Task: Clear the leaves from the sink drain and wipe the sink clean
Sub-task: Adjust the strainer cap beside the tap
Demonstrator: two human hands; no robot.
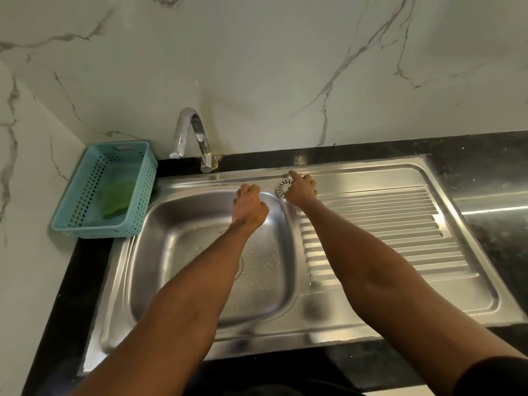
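**Both hands at the far rim of the sink**

At the far left corner of the black countertop (485, 167) stands a teal perforated basket (143, 178) with a green cloth (117, 200) lying inside. Just right of it, a chrome faucet (197, 135) rises at the sink's far edge. The steel sink (177, 252) carries water droplets on its basin floor; the drain there is mostly hidden under the left forearm, and no leaves can be made out. The left hand (248, 208) reaches over the basin's far rim with fingers curled; whether it holds anything I cannot tell. The right hand (301, 188) rests on a round slotted strainer (283, 188) lying at the drainboard's far left corner, index finger extended, the other fingers curled.
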